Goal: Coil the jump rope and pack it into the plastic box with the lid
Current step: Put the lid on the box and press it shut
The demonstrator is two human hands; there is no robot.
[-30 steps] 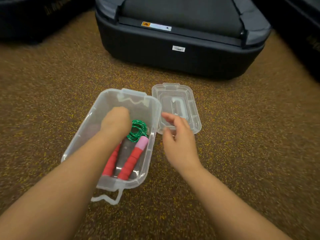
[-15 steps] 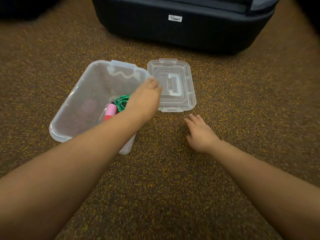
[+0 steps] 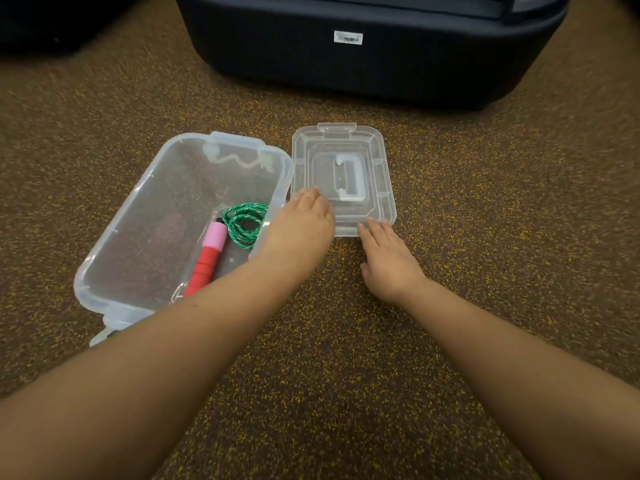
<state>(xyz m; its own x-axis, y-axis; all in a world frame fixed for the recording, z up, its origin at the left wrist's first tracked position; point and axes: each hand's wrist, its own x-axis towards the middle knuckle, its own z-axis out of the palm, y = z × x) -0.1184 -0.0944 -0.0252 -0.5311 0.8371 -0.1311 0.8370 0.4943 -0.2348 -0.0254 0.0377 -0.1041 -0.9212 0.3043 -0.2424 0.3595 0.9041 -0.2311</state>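
A clear plastic box (image 3: 114, 237) stands open on the speckled brown floor. Inside it lies the jump rope: a green coil (image 3: 244, 220) and a red handle with a pink end (image 3: 207, 258). My left forearm hides the second handle. The clear lid (image 3: 367, 157) lies flat on the floor just right of the box. My left hand (image 3: 299, 226) rests on the lid's near left corner, fingers down over its edge. My right hand (image 3: 388, 261) lies on the floor with its fingertips at the lid's near edge. Whether either hand grips the lid is unclear.
A large dark padded case (image 3: 363, 46) stands on the floor behind the box and lid. Another dark object (image 3: 52, 19) fills the top left corner. Speckled floor surrounds the box and lid.
My left hand left the box, crossed its right wall and landed on the lid's near left corner. My right hand dropped to the floor, then slid forward to the lid's near edge.
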